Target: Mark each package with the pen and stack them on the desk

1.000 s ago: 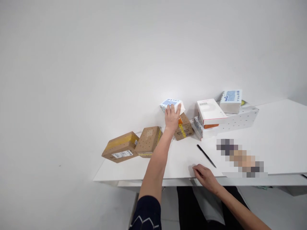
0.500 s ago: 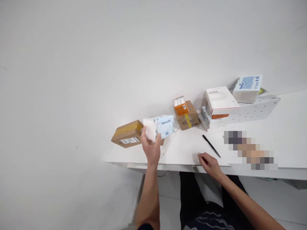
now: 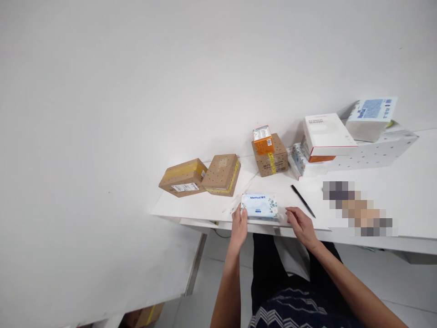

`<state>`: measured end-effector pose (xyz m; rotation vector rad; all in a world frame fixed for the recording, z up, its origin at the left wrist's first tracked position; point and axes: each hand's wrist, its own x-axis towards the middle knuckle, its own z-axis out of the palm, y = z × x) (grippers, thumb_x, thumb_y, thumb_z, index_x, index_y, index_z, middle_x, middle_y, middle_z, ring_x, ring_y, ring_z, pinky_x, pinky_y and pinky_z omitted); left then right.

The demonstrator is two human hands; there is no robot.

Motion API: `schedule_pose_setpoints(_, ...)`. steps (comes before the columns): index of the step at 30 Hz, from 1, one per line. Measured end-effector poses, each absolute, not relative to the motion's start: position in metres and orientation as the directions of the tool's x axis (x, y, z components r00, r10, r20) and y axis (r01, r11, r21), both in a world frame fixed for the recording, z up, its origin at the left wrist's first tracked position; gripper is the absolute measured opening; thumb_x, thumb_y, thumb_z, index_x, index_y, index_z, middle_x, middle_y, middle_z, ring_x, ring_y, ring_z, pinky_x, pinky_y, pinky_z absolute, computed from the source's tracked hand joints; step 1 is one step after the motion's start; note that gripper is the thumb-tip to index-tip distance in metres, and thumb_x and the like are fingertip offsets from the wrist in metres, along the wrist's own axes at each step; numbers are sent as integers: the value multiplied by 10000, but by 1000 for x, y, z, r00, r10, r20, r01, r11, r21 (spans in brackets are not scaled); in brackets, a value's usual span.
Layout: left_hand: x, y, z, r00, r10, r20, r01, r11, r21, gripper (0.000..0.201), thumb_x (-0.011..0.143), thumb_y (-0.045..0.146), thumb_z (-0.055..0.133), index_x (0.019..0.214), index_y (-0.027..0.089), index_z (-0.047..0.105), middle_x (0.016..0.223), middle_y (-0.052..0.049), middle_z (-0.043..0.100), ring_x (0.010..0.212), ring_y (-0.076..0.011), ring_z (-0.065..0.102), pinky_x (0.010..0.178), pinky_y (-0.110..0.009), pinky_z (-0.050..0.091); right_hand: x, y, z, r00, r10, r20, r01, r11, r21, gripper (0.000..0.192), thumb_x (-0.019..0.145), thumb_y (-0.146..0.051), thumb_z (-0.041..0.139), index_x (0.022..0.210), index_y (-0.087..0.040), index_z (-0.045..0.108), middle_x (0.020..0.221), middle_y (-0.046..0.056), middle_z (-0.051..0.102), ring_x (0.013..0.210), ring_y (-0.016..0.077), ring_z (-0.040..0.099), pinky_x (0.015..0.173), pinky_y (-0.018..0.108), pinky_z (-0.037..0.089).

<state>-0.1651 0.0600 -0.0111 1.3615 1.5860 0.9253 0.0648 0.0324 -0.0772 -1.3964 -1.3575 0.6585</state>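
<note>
A light blue tissue pack (image 3: 259,205) with leaf prints and "Manhua" lettering lies flat near the table's front edge. My left hand (image 3: 239,225) grips its left end, thumb on the near side. Just beyond the pack's right end rests my right hand (image 3: 302,227), its fingers curled in and nothing visible in them. Behind that hand a black pen (image 3: 303,201) lies slantwise on the white table (image 3: 191,210).
Two cardboard boxes, a taped one (image 3: 182,178) and a speckled one (image 3: 221,175), stand at the left. An orange box (image 3: 264,140) sits on another carton (image 3: 275,165). Farther right are a white power bank box (image 3: 327,132) and another tissue pack (image 3: 370,118), both stacked on other boxes.
My left hand has brought the tissue pack from above the left cardboard boxes down and right, laying it before me. The speckled box behind it now shows. My right hand stays near the edge.
</note>
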Motion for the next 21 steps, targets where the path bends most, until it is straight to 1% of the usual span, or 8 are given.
schedule_pose_setpoints(2, -171, 61, -14, -73, 990, -121, 382, 140, 914, 639, 889, 618, 373, 1384, 220, 439, 1495, -82, 373, 1409, -234, 280, 1178, -395, 189, 65, 32, -77, 203, 941, 270, 392, 175, -903, 249, 913, -392, 446, 1013, -206, 579, 786, 24, 610, 623, 155, 594, 630, 302, 485)
schedule_pose_setpoints(5, -174, 61, -18, -121, 983, -139, 309, 170, 936, 676, 880, 634, 368, 1381, 186, 444, 1490, -98, 380, 1387, -245, 328, 1151, -394, 265, 64, 32, -74, 196, 933, 300, 415, 198, -888, 246, 914, -382, 446, 1019, -204, 581, 779, 27, 610, 629, 157, 594, 627, 301, 487)
schedule_pose_setpoints(9, -174, 59, -24, -140, 981, -134, 194, 160, 968, 685, 872, 645, 371, 1352, 169, 482, 1460, -110, 426, 1363, -246, 372, 1108, -386, 342, 64, 31, -71, 152, 925, 347, 444, 250, -860, 286, 923, -367, 433, 1103, -199, 579, 981, 84, 624, 743, 168, 623, 666, 305, 514)
schedule_pose_setpoints(12, -172, 59, -30, -116, 982, -148, 101, 160, 982, 678, 867, 652, 377, 1317, 166, 522, 1420, -111, 479, 1328, -251, 423, 1077, -387, 380, 64, 31, -73, 97, 931, 352, 473, 267, -839, 353, 924, -376, 433, 1209, -206, 552, 1159, 121, 581, 933, 204, 631, 792, 344, 531)
schedule_pose_setpoints(14, -170, 60, -34, -102, 982, -157, 66, 164, 984, 677, 860, 662, 381, 1282, 162, 557, 1375, -113, 527, 1296, -258, 461, 1074, -396, 380, 63, 32, -76, 43, 930, 365, 499, 296, -814, 397, 914, -397, 446, 1253, -212, 539, 1240, 130, 553, 1099, 244, 579, 926, 400, 492)
schedule_pose_setpoints(16, -168, 60, -37, -104, 982, -159, 59, 166, 984, 680, 848, 677, 390, 1238, 159, 594, 1329, -117, 569, 1263, -265, 494, 1071, -403, 379, 61, 33, -78, -8, 932, 363, 510, 316, -800, 434, 905, -420, 455, 1282, -218, 528, 1284, 129, 535, 1205, 270, 508, 1013, 448, 433)
schedule_pose_setpoints(18, -167, 59, -36, -109, 981, -158, 61, 165, 984, 683, 837, 691, 392, 1193, 156, 624, 1274, -120, 610, 1224, -268, 527, 1054, -407, 392, 59, 32, -77, -25, 943, 333, 494, 302, -815, 460, 904, -437, 450, 1310, -230, 509, 1305, 124, 520, 1237, 276, 474, 1039, 469, 404)
schedule_pose_setpoints(21, -167, 58, -25, -107, 981, -163, 66, 170, 983, 691, 835, 704, 372, 1123, 145, 658, 1146, -125, 677, 1137, -269, 583, 1012, -409, 423, 56, 30, -65, 2, 962, 273, 438, 245, -865, 470, 911, -447, 437, 1337, -253, 488, 1300, 115, 497, 1219, 263, 480, 1031, 461, 406)
